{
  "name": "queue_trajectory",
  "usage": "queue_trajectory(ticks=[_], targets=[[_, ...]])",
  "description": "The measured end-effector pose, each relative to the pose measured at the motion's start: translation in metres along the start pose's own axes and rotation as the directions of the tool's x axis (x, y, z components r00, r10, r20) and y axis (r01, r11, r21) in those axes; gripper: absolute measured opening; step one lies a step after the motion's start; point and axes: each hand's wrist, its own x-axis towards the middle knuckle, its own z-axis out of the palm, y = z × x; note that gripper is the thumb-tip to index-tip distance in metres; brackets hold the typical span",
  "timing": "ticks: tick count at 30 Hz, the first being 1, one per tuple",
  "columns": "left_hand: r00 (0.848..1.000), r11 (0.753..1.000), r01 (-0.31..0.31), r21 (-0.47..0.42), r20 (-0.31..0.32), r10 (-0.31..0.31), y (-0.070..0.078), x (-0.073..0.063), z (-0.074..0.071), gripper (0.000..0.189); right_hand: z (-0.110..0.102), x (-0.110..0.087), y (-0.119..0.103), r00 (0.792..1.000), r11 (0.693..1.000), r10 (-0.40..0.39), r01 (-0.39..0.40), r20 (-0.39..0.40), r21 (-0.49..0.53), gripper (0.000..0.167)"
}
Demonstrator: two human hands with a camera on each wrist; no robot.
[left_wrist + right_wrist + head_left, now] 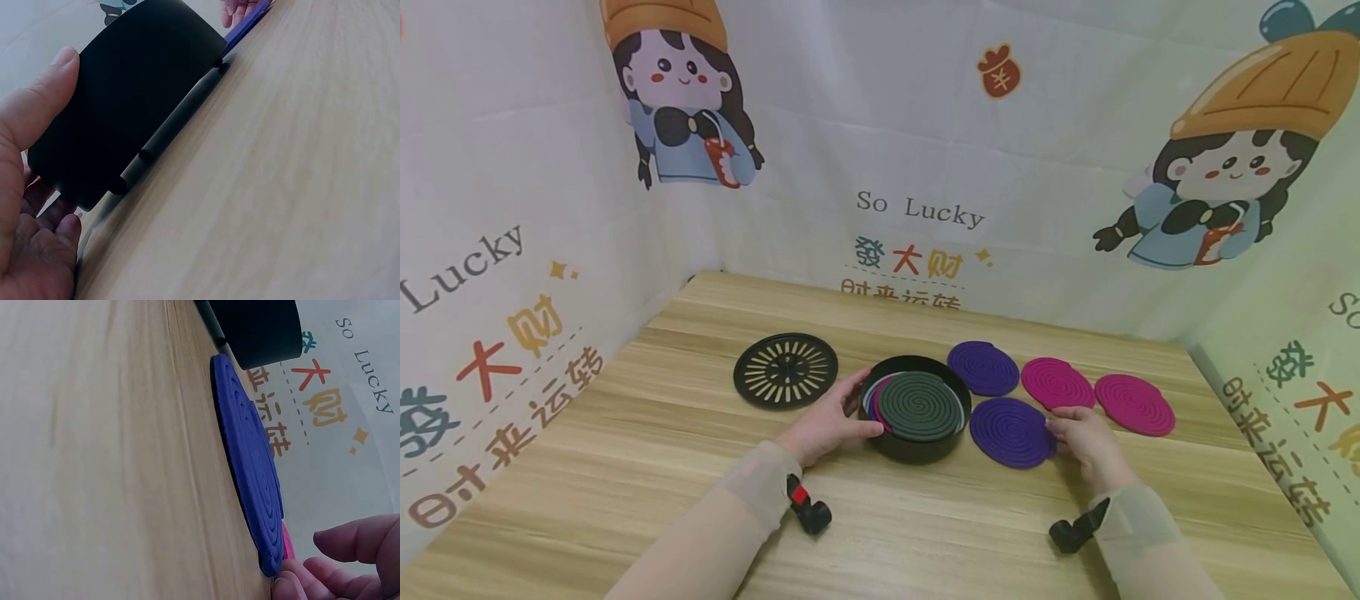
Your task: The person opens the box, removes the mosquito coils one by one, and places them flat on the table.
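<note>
My left hand (831,421) grips the left side of a round black mosquito coil holder (917,451), its thumb lying along the wall. Inside the holder lies a dark green mosquito coil (919,406), with pink, purple and pale edges showing beneath it. Just right of the holder, a purple mosquito coil (1013,432) lies flat on the table. My right hand (1090,446) has its fingertips at the right edge of this coil. In the right wrist view, the thumb (353,539) stands apart from the coil (250,462).
A black slotted lid (786,372) lies left of the holder. Behind and to the right are another purple coil (982,368) and two pink coils, one nearer (1057,383) and one farther right (1135,404). Printed cloth (820,125) hangs around the wooden table (925,533).
</note>
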Motion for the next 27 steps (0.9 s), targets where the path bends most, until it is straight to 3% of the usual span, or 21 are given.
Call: queue_trajectory(ticks=[14, 21, 27], targets=[[1.000, 1.000, 0.002, -0.024, 0.018, -0.001, -0.005, 0.003, -0.002, 0.096, -0.003, -0.001, -0.005, 0.999, 0.999, -0.032, 0.031, -0.013, -0.035, 0.043], [1.000, 1.000, -0.004, -0.018, 0.016, 0.004, -0.006, 0.005, -0.001, 0.095, 0.005, -0.006, -0.029, 0.994, 0.992, -0.106, 0.109, 0.037, -0.068, 0.048], [1.000, 1.000, 0.002, -0.022, 0.009, -0.002, -0.005, 0.003, -0.002, 0.096, 0.024, -0.004, -0.051, 0.980, 0.985, -0.174, 0.174, 0.092, 0.012, 0.049]])
